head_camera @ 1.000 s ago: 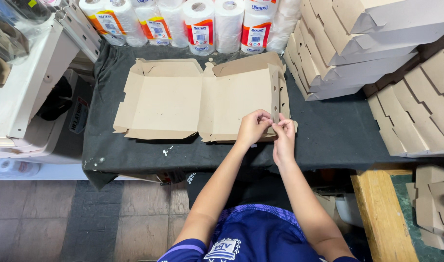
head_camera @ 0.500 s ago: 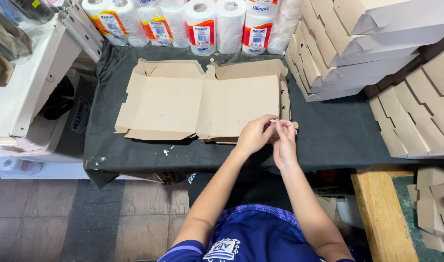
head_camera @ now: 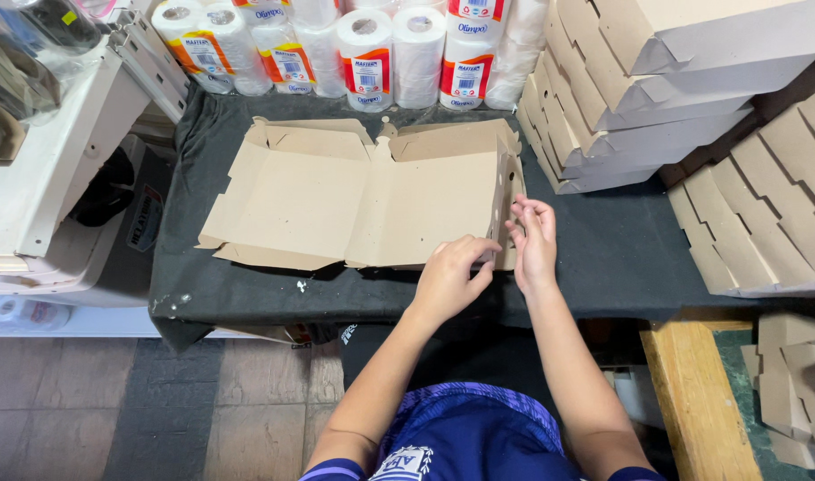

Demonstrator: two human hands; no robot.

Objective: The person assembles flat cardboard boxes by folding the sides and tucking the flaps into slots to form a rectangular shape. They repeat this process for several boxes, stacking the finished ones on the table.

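Note:
A flat brown cardboard box blank (head_camera: 336,200) lies open on a table draped in dark cloth (head_camera: 621,249). Its right side wall stands folded up, with small round holes in it. My left hand (head_camera: 452,276) grips the blank's near right corner, fingers curled over the front edge. My right hand (head_camera: 534,240) is just right of the raised side wall, fingers bent and touching the wall's near end.
Wrapped paper rolls (head_camera: 367,53) line the table's far edge. Stacks of folded cardboard boxes (head_camera: 639,98) rise at the right, more (head_camera: 773,214) beside them. A white shelf unit (head_camera: 51,160) stands at the left, a wooden bench (head_camera: 692,401) at the lower right.
Both hands have dropped from the raised right flap to the blank's near right corner. The left hand now holds the front edge; the right side wall stays upright.

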